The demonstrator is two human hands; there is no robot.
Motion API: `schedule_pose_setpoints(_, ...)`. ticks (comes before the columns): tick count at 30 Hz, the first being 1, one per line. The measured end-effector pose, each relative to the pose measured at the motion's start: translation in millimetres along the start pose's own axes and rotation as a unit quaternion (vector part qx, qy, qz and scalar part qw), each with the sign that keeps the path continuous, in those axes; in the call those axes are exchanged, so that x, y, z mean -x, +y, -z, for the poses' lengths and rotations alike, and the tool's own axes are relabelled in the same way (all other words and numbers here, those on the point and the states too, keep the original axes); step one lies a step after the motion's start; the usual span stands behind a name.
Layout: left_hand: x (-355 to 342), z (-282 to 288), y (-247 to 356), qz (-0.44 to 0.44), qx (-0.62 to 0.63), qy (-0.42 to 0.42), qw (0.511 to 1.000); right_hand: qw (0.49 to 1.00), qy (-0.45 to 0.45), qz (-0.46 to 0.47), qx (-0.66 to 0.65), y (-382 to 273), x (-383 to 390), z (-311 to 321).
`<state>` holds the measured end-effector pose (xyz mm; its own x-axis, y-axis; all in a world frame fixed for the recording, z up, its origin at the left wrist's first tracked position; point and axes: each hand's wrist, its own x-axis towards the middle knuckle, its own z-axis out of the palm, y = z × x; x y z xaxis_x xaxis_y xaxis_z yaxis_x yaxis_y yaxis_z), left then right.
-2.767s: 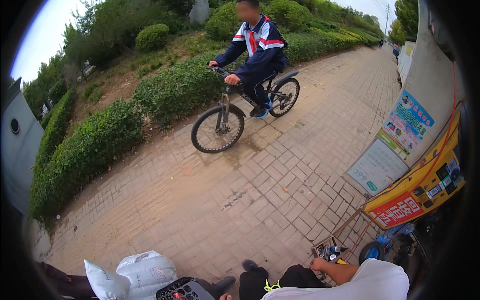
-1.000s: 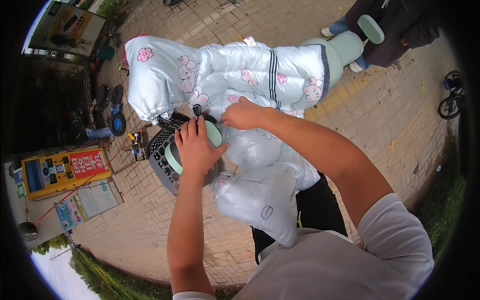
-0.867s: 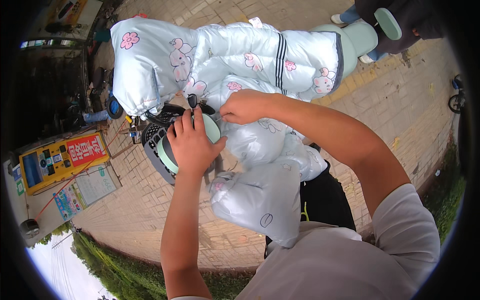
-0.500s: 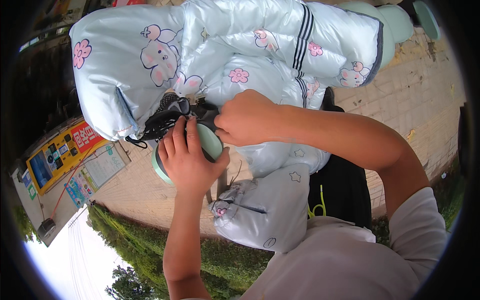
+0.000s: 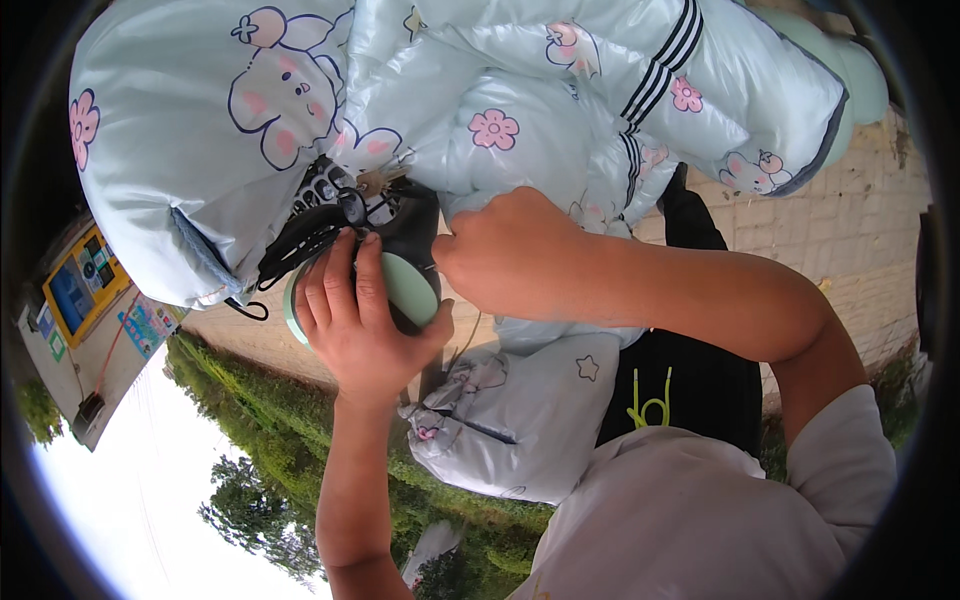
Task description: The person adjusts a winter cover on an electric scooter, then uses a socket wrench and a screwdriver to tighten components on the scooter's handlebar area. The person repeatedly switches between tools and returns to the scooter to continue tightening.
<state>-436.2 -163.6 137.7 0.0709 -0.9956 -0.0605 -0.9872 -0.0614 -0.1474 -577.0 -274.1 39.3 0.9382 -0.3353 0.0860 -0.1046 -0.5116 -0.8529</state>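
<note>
My left hand point(image 5: 365, 325) curls over a round, pale green part with a black band point(image 5: 408, 288), fingertips at its far edge and thumb on its right side. Just to the right, my right hand point(image 5: 510, 250) is closed, knuckles up, beside a dark piece point(image 5: 420, 225); what its fingers hold is hidden. A shiny pale blue padded cover point(image 5: 500, 85) with rabbits and pink flowers spreads across the far side. Small metal keys point(image 5: 375, 184) and black cords point(image 5: 300, 245) lie between the cover and my left hand.
A silvery padded sleeve-like piece point(image 5: 510, 430) of the cover sits near my body. Black trousers point(image 5: 690, 390) with a neon drawstring are at my lap. Paving point(image 5: 790, 230) stretches right; a yellow machine with a screen point(image 5: 80, 285) and green hedges stand left.
The view has shifted, and the cover appears larger and further left. My left hand keeps its grip on the round part; my right hand stays closed beside it. The keys show more clearly.
</note>
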Motion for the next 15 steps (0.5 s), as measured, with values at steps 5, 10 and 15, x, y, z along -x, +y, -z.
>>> schedule_pose_setpoints(5, 0.8, 0.0, 0.4, -0.003, -0.007, -0.003, 1.0, 0.998, 0.03, 0.003, -0.051, 4.6, 0.4, -0.9)
schedule_pose_setpoints(10, 1.2, 0.0, 1.5, -0.004, -0.002, -0.002, 1.0, 0.995, 0.062, 0.033, -0.064, 13.9, -0.5, -8.7)
schedule_pose_setpoints(15, 1.6, -0.4, 2.8, -0.002, 0.0, -0.001, 1.0, 0.99, 0.098, 0.054, -0.082, 16.3, 0.2, -11.7)
